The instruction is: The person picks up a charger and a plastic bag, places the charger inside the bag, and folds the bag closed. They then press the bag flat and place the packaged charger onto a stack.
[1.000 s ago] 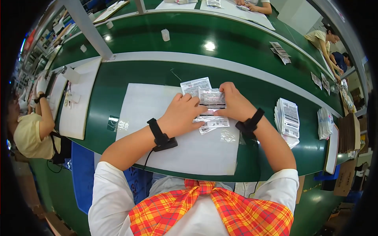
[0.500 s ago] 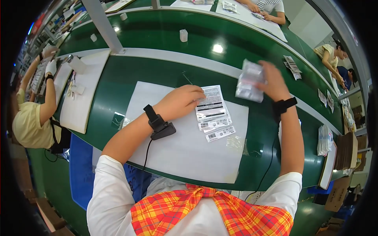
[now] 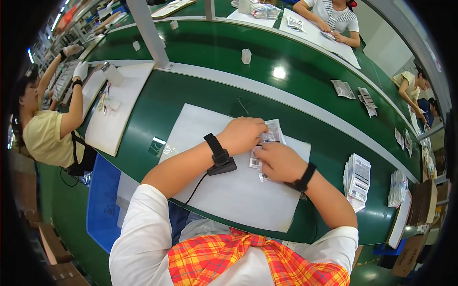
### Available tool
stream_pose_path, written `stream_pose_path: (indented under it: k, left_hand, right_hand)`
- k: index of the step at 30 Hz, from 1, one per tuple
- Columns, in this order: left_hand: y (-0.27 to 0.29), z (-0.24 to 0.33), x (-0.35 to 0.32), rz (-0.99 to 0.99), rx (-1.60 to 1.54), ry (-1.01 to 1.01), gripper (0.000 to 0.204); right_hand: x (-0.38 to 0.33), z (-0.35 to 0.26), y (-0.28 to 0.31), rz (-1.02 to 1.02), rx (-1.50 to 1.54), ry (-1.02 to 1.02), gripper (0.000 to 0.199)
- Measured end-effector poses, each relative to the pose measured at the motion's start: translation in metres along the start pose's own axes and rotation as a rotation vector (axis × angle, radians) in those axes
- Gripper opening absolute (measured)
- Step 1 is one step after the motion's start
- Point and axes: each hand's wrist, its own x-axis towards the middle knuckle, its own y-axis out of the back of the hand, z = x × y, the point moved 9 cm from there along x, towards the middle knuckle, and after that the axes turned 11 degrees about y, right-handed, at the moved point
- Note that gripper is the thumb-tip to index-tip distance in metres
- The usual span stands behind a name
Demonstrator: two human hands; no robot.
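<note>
Nearest, the person's two forearms come in over a white mat [image 3: 238,190] spread on the green counter [image 3: 191,90] — the mat gives a pale, flat backing on which small printed slips are easy to see and press down. The left hand [image 3: 244,134] lies knuckles-up with its fingers curled down onto the upper part of a sheet of printed labels [image 3: 273,136], apparently pinning it flat. The right hand [image 3: 279,161] meets it from below, fingers bunched together on the lower labels at the sheet's edge — whether they pinch one or only press cannot be told. So the sheet sits between and partly beneath both hands. Further right, a stack of similar label sheets [image 3: 359,177] waits within reach. Beyond, other workers sit along the curved counter.
</note>
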Motion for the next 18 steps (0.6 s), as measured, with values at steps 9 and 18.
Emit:
stream_pose_path:
  k: [9,18]
  left_hand:
    - [-0.022,0.003,-0.036,0.119,0.238,-0.128,0.080]
    - [-0.026,0.044,-0.040,-0.046,0.212,-0.256,0.057]
  right_hand:
    - [-0.072,-0.043,0.037,-0.100,0.180,0.067,0.040]
    - [0.169,0.253,0.118,0.812,0.399,-0.481,0.083]
